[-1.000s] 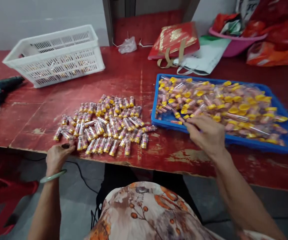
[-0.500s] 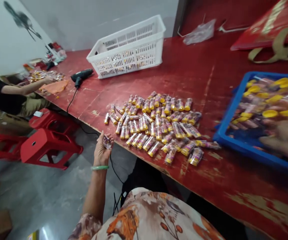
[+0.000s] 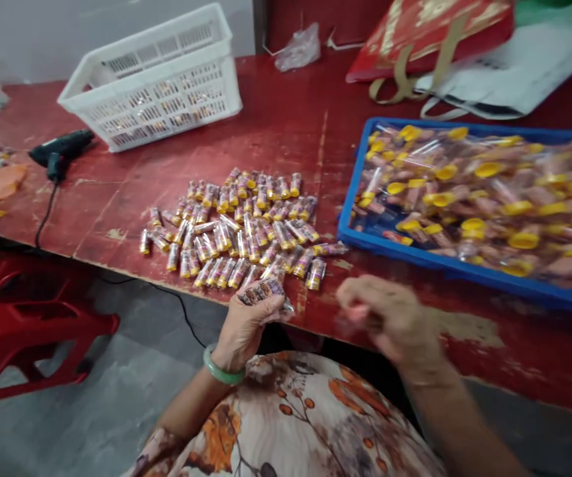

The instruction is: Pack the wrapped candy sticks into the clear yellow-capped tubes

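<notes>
My left hand (image 3: 246,324) is closed on clear printed plastic sleeves (image 3: 266,291), its thumb lying over them, at the table's front edge. To its right, my right hand (image 3: 390,318) is blurred, with curled fingers; a pinkish patch shows at the fingertips, and I cannot make out what they hold. Beyond the left hand lies a spread of small wrapped tubes (image 3: 238,228) with yellow ends and purple printed wraps. A blue tray (image 3: 348,212) stands at the right, full of pinkish tubes (image 3: 469,192) with yellow caps.
A white plastic basket (image 3: 171,109) stands at the back, with a black heat gun (image 3: 59,152) left of it. Bags (image 3: 435,46) and a crumpled clear bag (image 3: 299,48) lie at the rear. Red stools (image 3: 27,331) stand below the table's front edge.
My view has swung to the right. My right hand has come out of the blue tray toward my left hand, which has moved in front of the wrapped tubes, still holding the sleeves.
</notes>
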### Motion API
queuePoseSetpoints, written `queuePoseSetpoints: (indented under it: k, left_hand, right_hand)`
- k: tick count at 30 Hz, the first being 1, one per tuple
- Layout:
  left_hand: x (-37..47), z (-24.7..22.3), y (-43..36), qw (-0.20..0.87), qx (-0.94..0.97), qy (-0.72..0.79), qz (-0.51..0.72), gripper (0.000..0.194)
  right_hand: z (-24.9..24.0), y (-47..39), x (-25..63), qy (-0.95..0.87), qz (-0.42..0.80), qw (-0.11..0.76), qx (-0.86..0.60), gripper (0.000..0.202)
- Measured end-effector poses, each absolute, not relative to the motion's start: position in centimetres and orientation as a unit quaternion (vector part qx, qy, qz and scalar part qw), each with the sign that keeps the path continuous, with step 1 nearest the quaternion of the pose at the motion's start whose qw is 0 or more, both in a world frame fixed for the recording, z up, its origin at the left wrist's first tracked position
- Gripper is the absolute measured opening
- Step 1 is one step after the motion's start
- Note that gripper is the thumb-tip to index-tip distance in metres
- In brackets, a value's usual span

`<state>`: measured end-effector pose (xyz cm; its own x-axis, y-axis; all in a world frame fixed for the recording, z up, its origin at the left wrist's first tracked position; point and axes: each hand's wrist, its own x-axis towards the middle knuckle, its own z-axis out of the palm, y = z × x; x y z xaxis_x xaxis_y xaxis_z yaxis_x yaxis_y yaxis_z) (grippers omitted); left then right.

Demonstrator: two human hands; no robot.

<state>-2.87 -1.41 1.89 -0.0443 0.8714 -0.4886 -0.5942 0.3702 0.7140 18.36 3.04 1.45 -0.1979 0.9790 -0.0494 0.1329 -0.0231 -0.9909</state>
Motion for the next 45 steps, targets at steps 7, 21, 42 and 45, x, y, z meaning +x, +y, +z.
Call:
queuePoseSetpoints:
  k: [7,21,42,45]
  left_hand:
    - [-0.5,1.7,-1.7,0.685,0.170,0.483,0.519,0.031]
    - [-0.3,1.7,-1.4,0.672,0.148,0.492,0.533,0.040]
    - [2.5,2.3,-1.2,0.650,0.084,0.490,0.576,0.031]
    - [2.8,2.2,-1.3,0.666,0.059,0.476,0.571,0.036]
  right_hand:
    - [2.3,0.0,14.5,-0.590,0.540,0.360,-0.480,0.019]
    - [1.5,-0.1,18.2,-0.547,0.593,0.378,-0.455,0.021]
    - [2.0,-4.5,19.7,-0.722,0.262,0.505,-0.395,0.032]
    - [1.3,-4.6,19.6,-0.748,0.216,0.502,-0.378,0.037]
